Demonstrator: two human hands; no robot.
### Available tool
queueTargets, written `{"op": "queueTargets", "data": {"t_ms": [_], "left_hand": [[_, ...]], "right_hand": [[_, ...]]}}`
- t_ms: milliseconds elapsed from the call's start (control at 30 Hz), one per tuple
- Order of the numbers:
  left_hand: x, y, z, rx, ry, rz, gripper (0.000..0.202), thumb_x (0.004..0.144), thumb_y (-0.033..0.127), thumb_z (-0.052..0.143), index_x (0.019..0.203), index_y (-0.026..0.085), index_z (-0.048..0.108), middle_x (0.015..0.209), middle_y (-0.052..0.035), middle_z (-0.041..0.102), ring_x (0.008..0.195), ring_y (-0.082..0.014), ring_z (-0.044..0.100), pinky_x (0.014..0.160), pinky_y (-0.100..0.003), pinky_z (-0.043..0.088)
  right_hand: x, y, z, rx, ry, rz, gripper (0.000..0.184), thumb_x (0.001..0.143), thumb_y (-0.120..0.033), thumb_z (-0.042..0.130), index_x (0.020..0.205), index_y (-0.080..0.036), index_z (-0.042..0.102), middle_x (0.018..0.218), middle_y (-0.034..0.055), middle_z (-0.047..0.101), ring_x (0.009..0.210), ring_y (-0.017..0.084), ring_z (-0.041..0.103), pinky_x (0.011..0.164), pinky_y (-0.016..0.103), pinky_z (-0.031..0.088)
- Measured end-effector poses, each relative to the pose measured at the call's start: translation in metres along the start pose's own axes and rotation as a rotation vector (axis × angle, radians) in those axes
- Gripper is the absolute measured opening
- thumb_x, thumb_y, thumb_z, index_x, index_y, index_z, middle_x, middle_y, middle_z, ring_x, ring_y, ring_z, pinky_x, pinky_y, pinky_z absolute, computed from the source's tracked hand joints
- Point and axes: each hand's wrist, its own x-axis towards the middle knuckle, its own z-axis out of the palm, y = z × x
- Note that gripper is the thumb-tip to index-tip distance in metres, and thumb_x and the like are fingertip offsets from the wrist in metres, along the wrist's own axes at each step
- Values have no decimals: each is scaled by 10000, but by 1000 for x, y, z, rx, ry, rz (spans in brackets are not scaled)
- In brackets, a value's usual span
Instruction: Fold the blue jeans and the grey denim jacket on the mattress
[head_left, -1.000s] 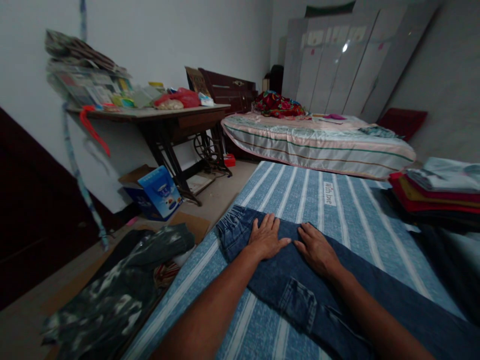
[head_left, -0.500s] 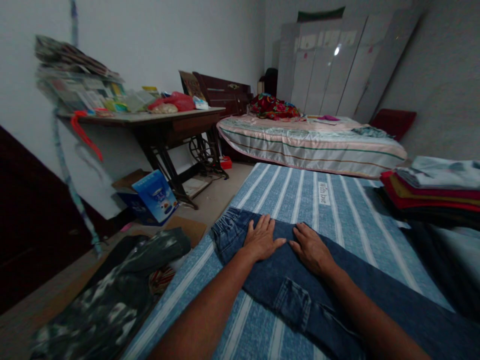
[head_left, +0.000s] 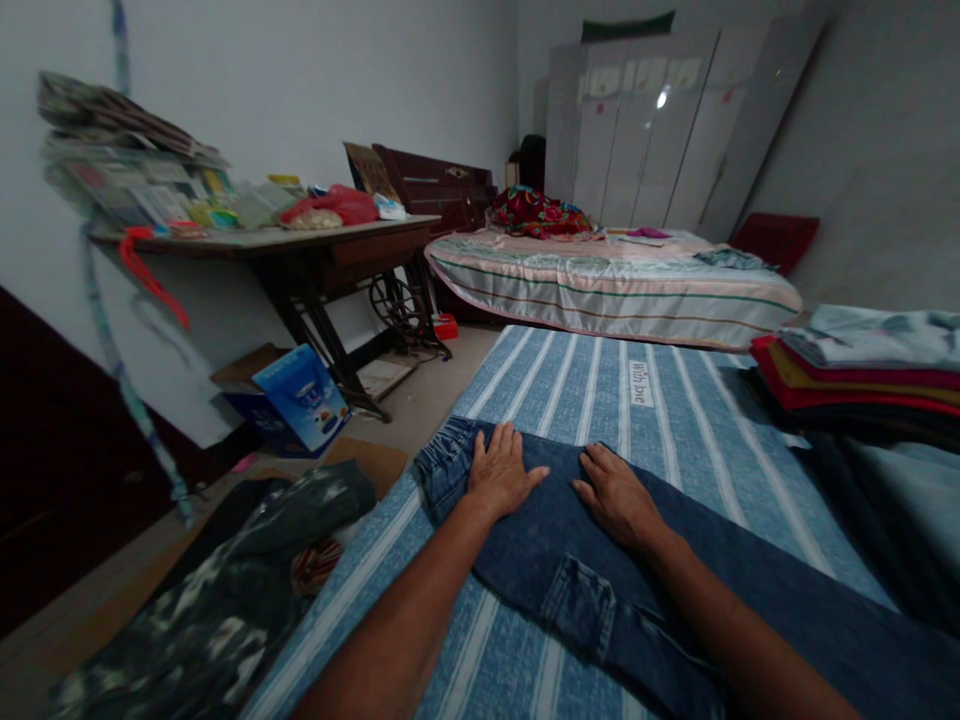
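A pair of dark blue jeans (head_left: 525, 560) lies flat, folded lengthwise, across a blue-and-white striped bed cover (head_left: 540, 385). Its gathered elastic waistband is at the left and a cargo pocket (head_left: 579, 605) faces up near me. My left hand (head_left: 502, 475) rests palm down on the jeans close to the waistband, fingers spread. Further along the upper edge, my right hand (head_left: 616, 495) also lies flat on the denim with its fingers stretched out. The far end of the legs runs toward the lower right, partly behind my right forearm.
Folded clothes (head_left: 862, 375) are stacked at the right, beside dark trousers (head_left: 877, 520). Left of the bed, camouflage clothing (head_left: 217, 600) lies near a blue box (head_left: 300, 400). A cluttered sewing-machine table (head_left: 270, 240) stands against the wall. Behind is another bed (head_left: 615, 290).
My left hand has slid slightly left along the jeans toward the waistband, widening the gap between my hands. My right hand stays at about the same spot. The view has shifted a little.
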Motion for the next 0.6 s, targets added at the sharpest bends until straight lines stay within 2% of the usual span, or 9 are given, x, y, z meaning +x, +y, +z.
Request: {"op": "queueTargets", "data": {"t_ms": [233, 600], "left_hand": [[0, -1, -1, -18, -42, -1, 834, 877, 664, 218, 1461, 70, 254, 1554, -151, 144, 1441, -276, 53, 1136, -539, 62], [2, -3, -6, -17, -52, 2, 821, 878, 650, 257, 1458, 68, 261, 1550, -152, 157, 1438, -275, 87, 1134, -537, 91]], "right_hand": [[1, -1, -2, 7, -32, 11, 503, 925, -388, 427, 1268, -40, 549, 1370, 205, 476, 1304, 323, 399, 1085, 448, 347], [4, -2, -3, 49, -36, 31, 478, 922, -386, 433, 1267, -76, 548, 1369, 191, 479, 1314, 301, 389, 1080, 448, 350]]}}
